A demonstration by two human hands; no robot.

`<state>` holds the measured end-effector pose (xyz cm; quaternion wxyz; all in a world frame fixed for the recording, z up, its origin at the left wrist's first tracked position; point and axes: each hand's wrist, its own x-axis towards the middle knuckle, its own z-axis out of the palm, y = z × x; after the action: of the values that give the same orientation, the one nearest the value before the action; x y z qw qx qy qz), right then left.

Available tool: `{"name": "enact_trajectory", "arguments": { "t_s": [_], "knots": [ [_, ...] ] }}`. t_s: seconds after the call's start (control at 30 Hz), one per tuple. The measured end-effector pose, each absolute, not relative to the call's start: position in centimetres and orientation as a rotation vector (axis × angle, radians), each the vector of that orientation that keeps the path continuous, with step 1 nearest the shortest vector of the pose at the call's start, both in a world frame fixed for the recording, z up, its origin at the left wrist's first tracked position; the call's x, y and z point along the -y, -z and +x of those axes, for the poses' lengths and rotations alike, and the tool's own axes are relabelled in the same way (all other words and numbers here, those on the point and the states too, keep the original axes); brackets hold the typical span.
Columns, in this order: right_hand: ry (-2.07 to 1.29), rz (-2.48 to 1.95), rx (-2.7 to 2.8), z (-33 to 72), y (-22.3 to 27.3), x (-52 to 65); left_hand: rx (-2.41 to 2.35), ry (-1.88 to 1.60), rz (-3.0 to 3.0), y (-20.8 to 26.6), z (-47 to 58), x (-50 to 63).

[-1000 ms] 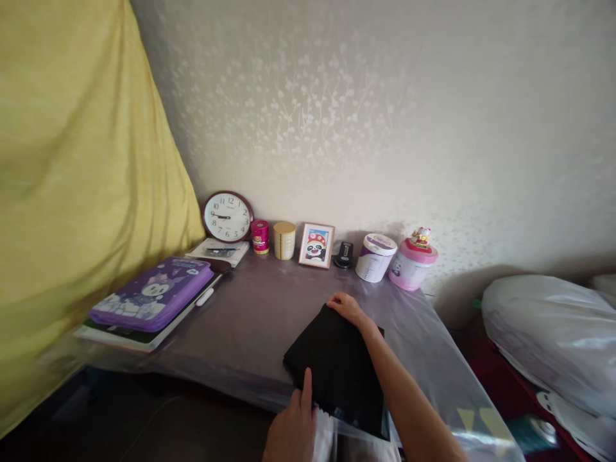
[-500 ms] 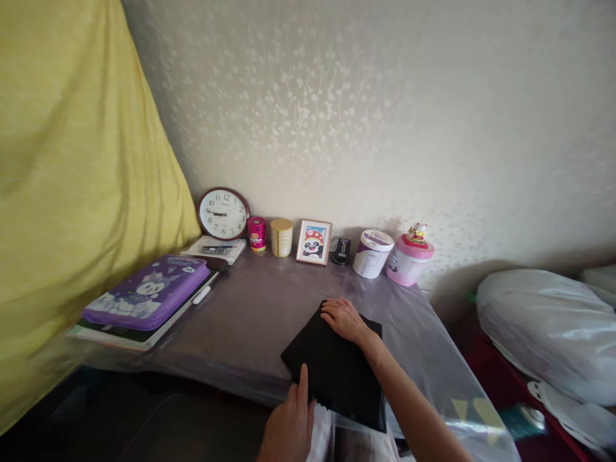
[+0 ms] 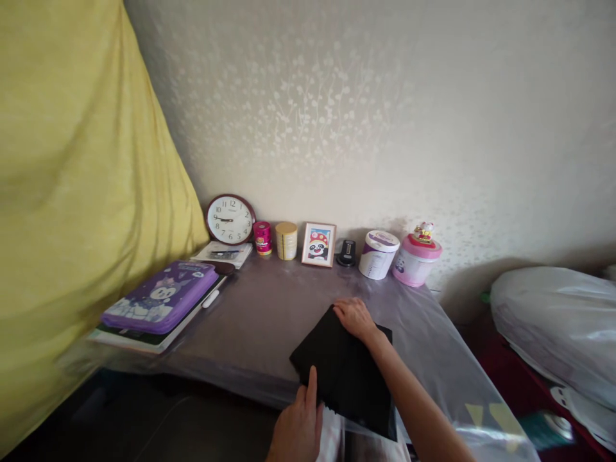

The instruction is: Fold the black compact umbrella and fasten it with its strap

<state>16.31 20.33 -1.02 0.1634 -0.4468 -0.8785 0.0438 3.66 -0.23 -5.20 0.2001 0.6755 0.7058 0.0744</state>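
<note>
A folded black sheet (image 3: pixel 344 378) lies at the table's front edge, its near corner reaching past it. I cannot tell whether it is cloth, paper or plastic. My right hand (image 3: pixel 355 317) rests on its far part, palm down, fingers laid over the top edge. At the near left edge is my left hand (image 3: pixel 301 420), index finger stretched along the sheet's surface and the other fingers curled. The sheet's edge seems to sit between that finger and the thumb, though the grip is partly hidden.
Along the wall stand a clock (image 3: pixel 231 219), a pink can (image 3: pixel 262 238), a yellow canister (image 3: pixel 286 241), a picture frame (image 3: pixel 318 244), a small black object (image 3: pixel 347 253) and two tubs (image 3: pixel 378 255). A purple case (image 3: pixel 161 296) lies on books at left. Bagged bulk (image 3: pixel 553 333) is at right.
The whole view has shifted slightly, so everything appears a little further right and mostly lower. Both hands keep nearly the same places on the black sheet.
</note>
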Motion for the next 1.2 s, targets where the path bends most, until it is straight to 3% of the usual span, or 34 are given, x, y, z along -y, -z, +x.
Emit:
{"name": "enact_trajectory", "arguments": {
  "t_s": [0.23, 0.43, 0.6, 0.87, 1.2],
  "knots": [
    [-0.295, -1.623, 1.798, 23.2, -0.8, -20.4, -2.005, -0.227, 1.929, 5.3, 3.6, 0.7],
    [-0.514, -1.791, 1.581, 27.0, 1.1, -14.1, -2.033, -0.258, 2.003, 5.4, 3.7, 0.9],
    [-0.743, -1.745, 1.495, 25.6, 2.5, -10.1, -2.053, -0.257, 2.057, 5.6, 3.7, 0.9],
    [-0.675, -1.711, 1.459, 23.7, 2.3, -9.0, -2.045, -0.291, 2.085, 6.5, 3.6, 1.0],
    [-1.182, -1.316, 1.164, 20.0, -0.5, -11.0, -1.999, -0.213, 2.012, 5.0, 3.7, 0.7]
  ]
}}
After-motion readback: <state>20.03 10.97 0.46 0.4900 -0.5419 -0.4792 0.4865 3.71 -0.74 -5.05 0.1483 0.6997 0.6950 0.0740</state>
